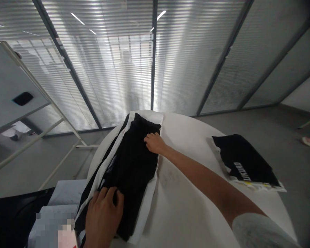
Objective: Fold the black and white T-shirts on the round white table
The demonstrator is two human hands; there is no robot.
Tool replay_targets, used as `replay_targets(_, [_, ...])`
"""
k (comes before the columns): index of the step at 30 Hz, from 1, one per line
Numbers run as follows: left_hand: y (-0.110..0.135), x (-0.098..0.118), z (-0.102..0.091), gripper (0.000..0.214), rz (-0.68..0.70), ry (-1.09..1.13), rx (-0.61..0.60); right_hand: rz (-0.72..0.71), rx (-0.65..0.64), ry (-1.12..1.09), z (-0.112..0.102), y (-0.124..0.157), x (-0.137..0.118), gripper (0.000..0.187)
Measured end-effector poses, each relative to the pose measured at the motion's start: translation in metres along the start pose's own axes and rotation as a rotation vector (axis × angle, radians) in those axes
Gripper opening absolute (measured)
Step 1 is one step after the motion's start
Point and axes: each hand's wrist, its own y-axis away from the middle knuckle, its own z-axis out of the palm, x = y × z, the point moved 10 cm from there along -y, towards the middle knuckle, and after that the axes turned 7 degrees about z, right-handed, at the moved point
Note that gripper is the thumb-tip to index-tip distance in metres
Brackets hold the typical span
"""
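Observation:
A long folded black garment (134, 155) lies on a white garment or cloth (147, 203), which shows along both sides and at the far end. More black fabric (93, 186) lies beyond the white strip on the left. My left hand (103, 213) is at the near left edge, its fingers curled on the black garment; the fingertips are partly hidden. Farther away, my right hand (154, 143) has its fingers closed on the black garment near its right edge, under the far corner.
These lie on a round white table (191, 165). At its right side is a folded black garment with white letters (244, 158), on white layers. Grey-white stacked items (64, 196) stand at the lower left. A whiteboard frame (64, 120) rises behind them; blinds (134, 75) are beyond the table.

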Motion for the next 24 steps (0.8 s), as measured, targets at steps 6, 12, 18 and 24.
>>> replay_targets(6, [-0.015, 0.01, 0.016, 0.03, 0.042, -0.007, 0.078, -0.052, -0.028, 0.044, 0.009, -0.025, 0.02, 0.034])
replay_targets(12, [-0.012, 0.007, 0.029, 0.028, 0.04, 0.028, 0.065, -0.028, -0.119, 0.073, 0.004, -0.075, 0.066, 0.028])
replay_targets(18, [-0.015, 0.005, 0.03, 0.028, 0.047, 0.037, 0.074, 0.63, 0.022, 0.048, -0.038, -0.099, 0.18, 0.046])
replay_targets(24, [-0.018, 0.005, 0.029, 0.027, 0.035, 0.026, 0.068, 0.577, -0.089, 0.0, -0.015, -0.07, 0.175, 0.035])
